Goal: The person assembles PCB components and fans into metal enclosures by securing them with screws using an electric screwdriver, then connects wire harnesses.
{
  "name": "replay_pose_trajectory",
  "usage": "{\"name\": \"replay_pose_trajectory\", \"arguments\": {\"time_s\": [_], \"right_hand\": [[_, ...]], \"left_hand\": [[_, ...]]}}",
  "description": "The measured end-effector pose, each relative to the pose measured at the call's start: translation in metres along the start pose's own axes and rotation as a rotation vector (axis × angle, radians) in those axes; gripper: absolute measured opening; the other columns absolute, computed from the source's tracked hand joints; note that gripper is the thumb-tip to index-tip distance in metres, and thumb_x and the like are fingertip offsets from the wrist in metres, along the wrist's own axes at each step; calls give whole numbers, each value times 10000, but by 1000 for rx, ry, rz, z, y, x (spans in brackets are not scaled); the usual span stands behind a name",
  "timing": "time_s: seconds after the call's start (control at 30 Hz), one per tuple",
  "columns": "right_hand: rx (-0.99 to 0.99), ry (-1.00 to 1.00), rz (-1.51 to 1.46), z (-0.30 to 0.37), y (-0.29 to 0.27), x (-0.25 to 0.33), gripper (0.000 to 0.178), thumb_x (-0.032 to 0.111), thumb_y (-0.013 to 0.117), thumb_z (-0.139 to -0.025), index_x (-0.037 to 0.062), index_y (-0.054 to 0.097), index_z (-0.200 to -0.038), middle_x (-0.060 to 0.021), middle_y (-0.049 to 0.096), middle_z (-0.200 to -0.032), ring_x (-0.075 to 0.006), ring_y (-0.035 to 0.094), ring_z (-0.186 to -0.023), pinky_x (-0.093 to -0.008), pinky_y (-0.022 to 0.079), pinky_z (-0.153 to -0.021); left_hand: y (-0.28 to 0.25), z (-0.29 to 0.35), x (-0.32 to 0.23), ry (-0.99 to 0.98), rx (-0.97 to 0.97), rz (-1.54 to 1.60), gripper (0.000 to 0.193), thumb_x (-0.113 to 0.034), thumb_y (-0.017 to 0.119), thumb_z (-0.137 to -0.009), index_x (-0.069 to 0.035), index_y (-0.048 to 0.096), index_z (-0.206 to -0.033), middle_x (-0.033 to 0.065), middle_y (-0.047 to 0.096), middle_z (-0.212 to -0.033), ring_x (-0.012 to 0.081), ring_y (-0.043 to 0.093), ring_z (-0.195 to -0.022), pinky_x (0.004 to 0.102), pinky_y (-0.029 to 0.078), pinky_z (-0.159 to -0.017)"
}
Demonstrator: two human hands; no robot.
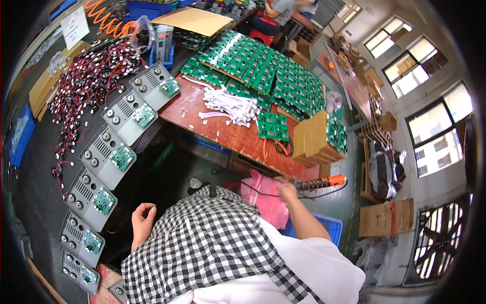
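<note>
My left hand (144,221) is held above the dark gap in front of my lap, fingers curled in toward the thumb; whatever is inside is too small or hidden. To the right, my right hand (288,193) is closed at the black end of an orange-and-black electric screwdriver (324,182), somewhat blurred. A black cable runs from the tool past this hand. Left of my left hand, a slanting row of grey plastic panels (91,195) lines the bench edge. Each carries a green circuit board (103,201) and two round metal-rimmed parts.
A heap of red-and-black wires (91,76) covers the left bench. The red table (187,109) ahead bears stacked green board sheets (253,61), white cables (230,105) and a cardboard-sided stack (314,137). A pink bag (266,197) and blue bin (326,228) are at my right.
</note>
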State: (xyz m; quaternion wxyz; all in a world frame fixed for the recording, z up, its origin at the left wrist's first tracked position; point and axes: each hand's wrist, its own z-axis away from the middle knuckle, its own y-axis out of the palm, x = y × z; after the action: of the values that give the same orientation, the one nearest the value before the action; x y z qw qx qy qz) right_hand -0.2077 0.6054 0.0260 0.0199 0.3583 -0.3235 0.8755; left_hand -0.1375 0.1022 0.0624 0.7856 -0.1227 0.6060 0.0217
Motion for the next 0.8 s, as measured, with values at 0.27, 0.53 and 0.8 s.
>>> {"name": "replay_pose_trajectory", "arguments": {"time_s": [0.27, 0.53, 0.8], "right_hand": [[0, -1033, 436, -39, 115, 235, 310, 284, 654, -698, 57, 628, -907, -164, 613, -911, -290, 592, -849, -361, 462, -761], [-76, -986, 864, -120, 170, 331, 351, 339, 634, -704, 117, 630, -976, -129, 609, -962, -274, 575, -916, -384, 455, -804], [154, -800, 1168, -115, 166, 351, 347, 381, 591, -719, 143, 642, -967, -122, 608, -992, -276, 574, -931, -382, 456, -790]], "left_hand": [[-11, 8, 12, -64, -200, 0, 95, -72, 571, -796, 20, 579, -819, -7, 556, -683, 51, 490, -635, 200, 405, -593], [17, 7, -10, -266, -448, 116, 109, -86, 568, -812, 21, 571, -834, -3, 555, -675, 48, 475, -618, 202, 392, -579], [23, -26, -10, -253, -422, 10, 101, -83, 562, -815, 16, 573, -835, -1, 565, -693, 54, 490, -635, 198, 402, -594]]}}
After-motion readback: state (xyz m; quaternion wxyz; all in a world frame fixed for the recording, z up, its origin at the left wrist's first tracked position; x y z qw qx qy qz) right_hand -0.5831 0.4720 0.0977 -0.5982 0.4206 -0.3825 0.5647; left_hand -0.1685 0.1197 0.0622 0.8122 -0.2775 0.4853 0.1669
